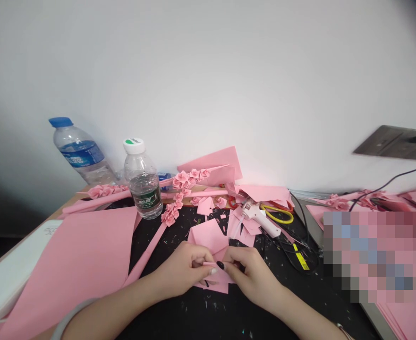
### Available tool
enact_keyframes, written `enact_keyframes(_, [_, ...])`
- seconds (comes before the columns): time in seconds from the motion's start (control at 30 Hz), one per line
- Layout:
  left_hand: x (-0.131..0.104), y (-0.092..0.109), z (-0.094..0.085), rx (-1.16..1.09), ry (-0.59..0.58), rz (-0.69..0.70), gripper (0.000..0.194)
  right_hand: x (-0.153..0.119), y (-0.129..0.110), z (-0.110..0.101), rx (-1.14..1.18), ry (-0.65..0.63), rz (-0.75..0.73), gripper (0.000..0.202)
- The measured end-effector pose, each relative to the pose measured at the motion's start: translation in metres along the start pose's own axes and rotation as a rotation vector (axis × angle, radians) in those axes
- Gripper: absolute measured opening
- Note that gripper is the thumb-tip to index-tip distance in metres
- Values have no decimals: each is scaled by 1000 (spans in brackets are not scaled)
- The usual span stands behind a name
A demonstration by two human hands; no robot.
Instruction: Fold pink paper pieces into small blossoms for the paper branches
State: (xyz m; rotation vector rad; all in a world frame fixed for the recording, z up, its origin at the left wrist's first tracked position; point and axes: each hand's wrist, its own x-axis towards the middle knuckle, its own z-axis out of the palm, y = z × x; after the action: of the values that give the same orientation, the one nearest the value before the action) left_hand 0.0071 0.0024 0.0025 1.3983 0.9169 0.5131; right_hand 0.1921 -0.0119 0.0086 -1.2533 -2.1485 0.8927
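My left hand (pixel 181 271) and my right hand (pixel 252 276) meet near the middle of the black work surface. Between the thumbs and fingertips of both hands is a small piece of pink paper (pixel 208 263), with a narrow folded or rolled edge on top. My fingers hide much of it. Under and behind my hands lie loose pink paper pieces (pixel 208 233). Just beyond my right hand, a white glue gun (pixel 262 221) rests on pink scraps. Left of my left hand, a pink paper stem with folded flowers (pixel 170 215) leans across the surface.
A water bottle with a white cap (pixel 146 189) stands behind my left hand; a blue-capped bottle (pixel 82 153) tilts further left. A large pink sheet (pixel 83 255) partly covers a white device (pixel 20 269). A yellow loop handle (pixel 278 215) and black cables lie right. A blurred patch hides the far right.
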Motion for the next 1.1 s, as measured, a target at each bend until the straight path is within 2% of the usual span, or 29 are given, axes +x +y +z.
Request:
enact_keyframes(0.13, [2,0,0,-137,-6,-28,13,-1,3,2,-20,138,90,33])
enact_keyframes(0.3, [2,3,0,-205,-11,-36,15,-6,4,0,-15,220,35,36])
enact_keyframes(0.37, [3,2,-1,-221,-18,-38,14,-5,5,-3,-2,269,47,36])
enact_keyframes(0.47, [6,-1,-5,-229,35,-14,15,-3,7,-8,68,367,86,34])
enact_keyframes(0.53, [8,-1,-7,-233,63,1,15,-2,7,-9,156,331,78,27])
enact_keyframes(0.6, [8,-1,-6,-197,62,15,16,-2,6,-7,185,198,73,18])
enact_keyframes(0.7, [5,3,-4,-10,84,67,16,-4,3,-2,141,96,56,23])
enact_keyframes(0.87, [1,4,-3,294,115,206,22,-5,-2,-1,89,42,-23,23])
enact_keyframes(1.0, [2,1,-5,291,176,179,23,-4,-2,-1,94,34,-8,24])
enact_keyframes(1.1, [4,0,-5,228,240,140,32,-4,0,-1,118,74,62,26])
